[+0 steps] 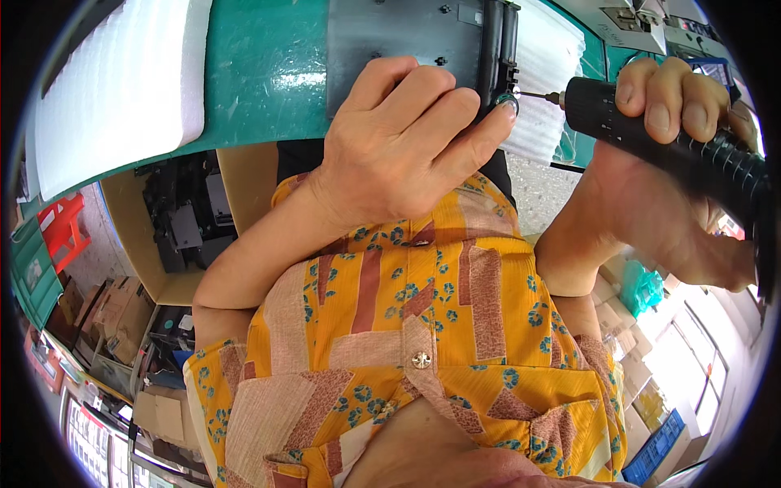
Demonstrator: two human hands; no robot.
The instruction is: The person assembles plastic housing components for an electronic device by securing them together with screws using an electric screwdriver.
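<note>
My left hand (pixel 407 138) presses down on a dark grey flat panel (pixel 399 37) with a black frame edge (pixel 496 49), lying on the green table (pixel 260 73). Its fingertips rest next to a small round screw point at the panel's right edge. My right hand (pixel 675 163) grips a black electric screwdriver (pixel 683 146), held sideways. The thin bit (pixel 537 96) of the tool touches the frame right by my left fingertips.
A white foam sheet (pixel 122 89) lies at the table's left, another (pixel 545 73) under the panel's right side. A cardboard box (pixel 179 236) with black parts stands below the table edge. Cartons and a red stool (pixel 65 228) sit on the floor at left, more boxes at right.
</note>
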